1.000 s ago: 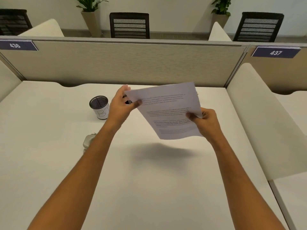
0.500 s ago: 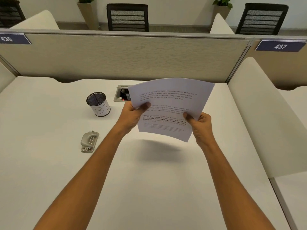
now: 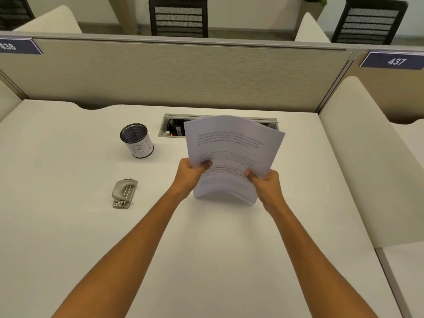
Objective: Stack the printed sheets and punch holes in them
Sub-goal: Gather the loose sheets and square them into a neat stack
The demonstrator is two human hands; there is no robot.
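Note:
I hold a small sheaf of printed sheets [image 3: 231, 152] upright over the middle of the white desk [image 3: 206, 249]. Its bowed lower edge touches or nearly touches the desk top. My left hand [image 3: 189, 174] grips the sheets' left side, and my right hand [image 3: 267, 187] grips the right side lower down. The top page shows paragraphs of black text. A grey metal hole punch [image 3: 124, 193] lies flat on the desk, well to the left of my left hand, untouched.
A black mesh pen cup [image 3: 137, 141] labelled "B1" stands behind the punch. A recessed cable box [image 3: 174, 129] sits at the desk's back, partly hidden by the sheets. A beige partition [image 3: 174, 74] closes the back; a cream divider [image 3: 367, 157] bounds the right side.
The sheets have turned from a tilted diagonal to upright and come down toward the desk. Both hands moved closer together and lower on the pages.

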